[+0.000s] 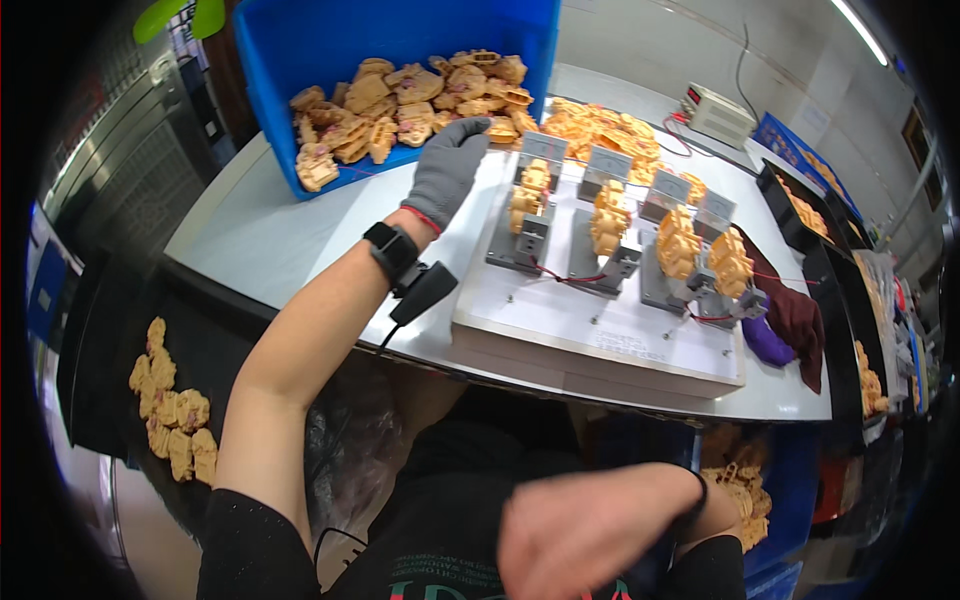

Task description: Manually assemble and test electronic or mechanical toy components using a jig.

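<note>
My left hand (447,172), in a grey knit glove, reaches over the front right part of a blue bin (390,40). Its thumb and fingers look apart, the tips beside the yellow-orange molded plastic pieces (415,88) heaped in the bin. No piece shows clearly in its grip. Bare and smeared by motion, my right hand (565,535) hovers low in front of my body, its fingers unreadable. Right of the left hand stands a white test fixture (600,340) with several grey stations, each carrying an upright yellow-orange piece (607,218); small meters rise behind them.
More pieces (610,130) lie behind the fixture, near a beige power supply box (718,115). Black trays (800,210) with pieces line the right side. A dark cloth (795,310) and purple bundle (768,338) sit at the table's right end. Pieces (170,405) lie at lower left.
</note>
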A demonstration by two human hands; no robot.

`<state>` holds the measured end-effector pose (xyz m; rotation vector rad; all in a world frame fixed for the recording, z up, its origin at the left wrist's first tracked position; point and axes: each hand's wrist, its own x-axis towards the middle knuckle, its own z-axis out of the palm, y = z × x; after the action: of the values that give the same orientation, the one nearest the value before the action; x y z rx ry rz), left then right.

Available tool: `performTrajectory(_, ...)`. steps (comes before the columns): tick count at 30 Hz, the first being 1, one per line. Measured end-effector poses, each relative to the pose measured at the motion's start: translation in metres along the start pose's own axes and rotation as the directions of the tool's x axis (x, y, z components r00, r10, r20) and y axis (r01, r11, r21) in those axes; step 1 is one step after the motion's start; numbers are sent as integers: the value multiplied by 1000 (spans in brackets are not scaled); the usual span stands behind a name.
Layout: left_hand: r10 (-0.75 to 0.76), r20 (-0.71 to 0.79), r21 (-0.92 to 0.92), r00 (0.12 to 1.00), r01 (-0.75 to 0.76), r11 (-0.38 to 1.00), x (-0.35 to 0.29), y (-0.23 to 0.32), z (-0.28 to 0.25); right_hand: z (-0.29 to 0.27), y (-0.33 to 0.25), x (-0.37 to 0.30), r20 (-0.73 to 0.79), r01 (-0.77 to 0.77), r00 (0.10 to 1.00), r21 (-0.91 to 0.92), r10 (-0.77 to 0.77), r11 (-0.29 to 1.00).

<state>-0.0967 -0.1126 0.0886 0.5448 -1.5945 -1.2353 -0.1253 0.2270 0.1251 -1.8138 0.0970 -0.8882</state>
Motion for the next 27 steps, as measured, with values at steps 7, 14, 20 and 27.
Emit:
performTrajectory(7, -39, 84, 132, 996, 28, 991, -2, 30, 8, 12, -42, 16, 352, 113, 935, -163, -49, 980)
performTrajectory(14, -18, 182, 84, 983, 3, 996, -11, 65, 10, 13, -61, 8, -191, -270, 960, -438, 204, 858)
performTrajectory(20, 74, 239, -31, 968, -68, 997, -19, 87, 3, -10, -80, -43, -668, -646, 672, -317, 319, 694)
performTrajectory(27, -124, 125, -263, 984, 153, 953, -19, 44, 9, 9, -59, -43, -243, -565, 822, -231, 516, 792)
